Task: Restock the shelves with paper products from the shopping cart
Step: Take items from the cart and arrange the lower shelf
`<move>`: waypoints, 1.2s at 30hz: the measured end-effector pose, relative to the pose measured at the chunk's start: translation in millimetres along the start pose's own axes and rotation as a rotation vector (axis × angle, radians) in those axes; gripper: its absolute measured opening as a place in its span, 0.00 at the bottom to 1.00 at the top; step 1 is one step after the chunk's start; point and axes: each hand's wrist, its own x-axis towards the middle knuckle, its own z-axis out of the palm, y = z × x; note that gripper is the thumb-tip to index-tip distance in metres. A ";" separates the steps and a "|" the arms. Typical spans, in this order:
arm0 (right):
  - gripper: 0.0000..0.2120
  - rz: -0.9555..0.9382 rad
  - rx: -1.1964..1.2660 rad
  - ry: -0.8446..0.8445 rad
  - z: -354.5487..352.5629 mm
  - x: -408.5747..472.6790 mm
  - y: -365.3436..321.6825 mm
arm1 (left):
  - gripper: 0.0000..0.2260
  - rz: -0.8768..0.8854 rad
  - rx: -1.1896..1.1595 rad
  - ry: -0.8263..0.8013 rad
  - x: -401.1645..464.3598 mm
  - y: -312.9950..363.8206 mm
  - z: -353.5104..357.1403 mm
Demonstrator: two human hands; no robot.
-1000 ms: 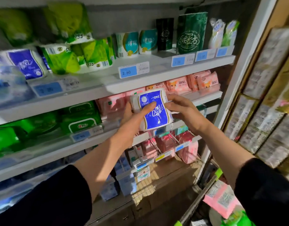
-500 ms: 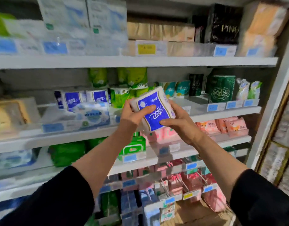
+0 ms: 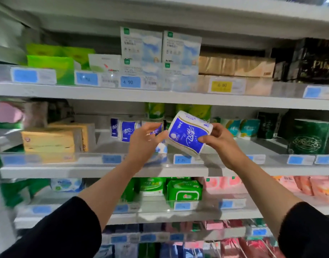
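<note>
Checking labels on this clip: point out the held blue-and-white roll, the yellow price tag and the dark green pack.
blue-and-white roll (image 3: 187, 135), head view, blue wrapper face.
yellow price tag (image 3: 221, 86), head view, tag centre.
dark green pack (image 3: 306, 136), head view, front face.
</note>
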 end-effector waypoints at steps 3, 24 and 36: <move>0.26 0.012 0.059 0.021 6.5 8.4 0.7 | 0.08 0.032 0.073 0.214 8.0 -18.6 -26.3; 0.17 -0.039 0.005 -0.275 178.2 44.1 -18.9 | 0.34 -0.247 -0.281 0.056 33.8 -35.7 -133.1; 0.19 -0.062 -0.363 -0.437 212.8 68.8 -28.8 | 0.41 -0.136 0.266 -0.241 60.3 -56.9 -173.9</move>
